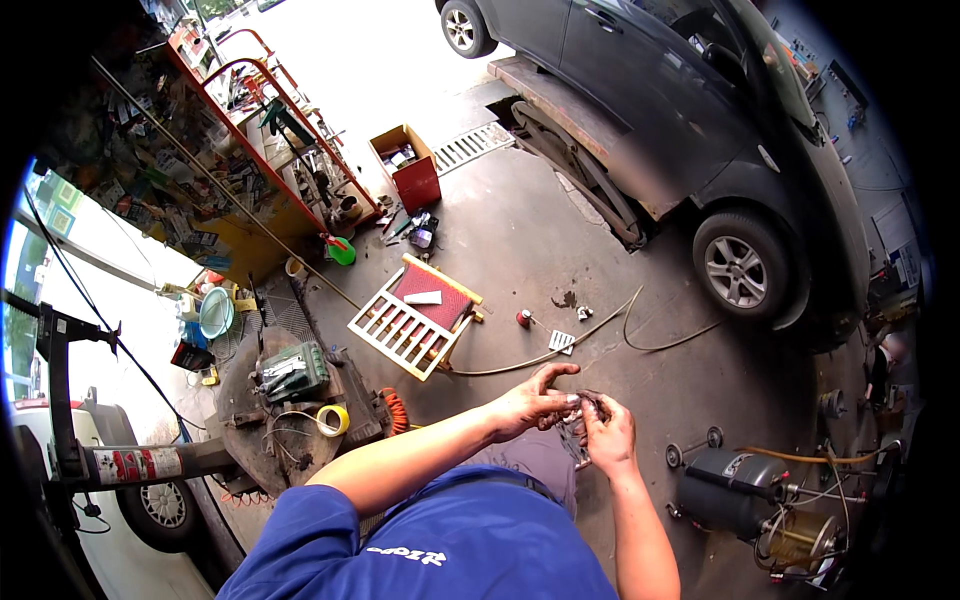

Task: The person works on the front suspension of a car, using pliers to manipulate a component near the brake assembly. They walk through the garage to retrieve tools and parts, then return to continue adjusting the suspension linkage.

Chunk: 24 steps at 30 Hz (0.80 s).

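In front of my blue shirt, my left hand (540, 405) and my right hand (610, 430) meet around a small dark thing (588, 400), too small to identify. My left index finger is raised and bent while its thumb reaches the dark thing. My right fingers are pinched at it. Both hands have dark smears on the fingers. Some metal pieces (582, 460) are partly visible below them, largely hidden by my hands and arms.
A yellow-framed folding chair (440, 360), hose (500, 368) and red box (418, 180) lie ahead. A dark car (640, 60) stands on a lift (530, 75) at right. A machine (250, 420) with yellow tape (332, 420) is left; a dark tank (720, 490) is right.
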Each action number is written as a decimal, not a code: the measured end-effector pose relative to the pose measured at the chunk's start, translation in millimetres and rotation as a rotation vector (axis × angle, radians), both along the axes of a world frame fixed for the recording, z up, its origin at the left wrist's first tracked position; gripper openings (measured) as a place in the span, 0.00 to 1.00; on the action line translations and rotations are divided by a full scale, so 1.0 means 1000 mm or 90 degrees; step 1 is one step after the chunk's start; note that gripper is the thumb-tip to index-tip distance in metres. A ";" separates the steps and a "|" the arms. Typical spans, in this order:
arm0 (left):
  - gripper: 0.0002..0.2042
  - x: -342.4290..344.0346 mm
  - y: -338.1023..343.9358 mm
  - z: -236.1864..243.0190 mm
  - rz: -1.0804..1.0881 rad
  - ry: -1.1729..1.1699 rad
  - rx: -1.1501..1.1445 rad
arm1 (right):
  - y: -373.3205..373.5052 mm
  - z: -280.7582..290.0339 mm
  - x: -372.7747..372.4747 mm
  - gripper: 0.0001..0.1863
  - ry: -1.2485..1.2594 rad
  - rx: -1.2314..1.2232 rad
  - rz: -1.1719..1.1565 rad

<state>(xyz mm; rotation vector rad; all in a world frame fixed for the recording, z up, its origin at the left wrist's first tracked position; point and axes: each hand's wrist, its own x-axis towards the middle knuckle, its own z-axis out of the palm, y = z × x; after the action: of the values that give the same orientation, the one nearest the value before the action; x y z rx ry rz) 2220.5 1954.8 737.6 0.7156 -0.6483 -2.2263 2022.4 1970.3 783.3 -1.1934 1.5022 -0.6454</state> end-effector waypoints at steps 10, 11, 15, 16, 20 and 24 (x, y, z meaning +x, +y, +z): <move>0.18 -0.034 -0.211 0.022 -0.019 -0.233 -0.088 | -0.215 -0.031 -0.042 0.14 -0.127 -0.093 -0.105; 0.16 -0.040 -0.231 0.019 -0.009 -0.241 -0.115 | -0.237 -0.025 -0.043 0.14 -0.096 -0.101 -0.083; 0.13 -0.034 -0.296 0.015 0.064 -0.269 -0.162 | -0.310 -0.009 -0.041 0.15 -0.107 -0.060 0.000; 0.14 -0.029 -0.307 0.018 0.070 -0.296 -0.157 | -0.328 -0.008 -0.038 0.15 -0.130 -0.068 0.020; 0.14 0.001 -0.355 0.027 0.067 -0.385 -0.210 | -0.403 0.003 -0.014 0.13 -0.168 -0.130 0.137; 0.14 0.025 -0.421 0.045 0.001 -0.478 -0.345 | -0.475 0.017 -0.002 0.13 0.016 -0.141 0.290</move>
<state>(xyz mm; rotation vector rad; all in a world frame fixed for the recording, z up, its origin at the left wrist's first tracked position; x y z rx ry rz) 2245.7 1534.2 782.4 1.2424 -1.5302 -1.6059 2020.1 1495.0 800.1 -1.6529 1.1399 -0.4936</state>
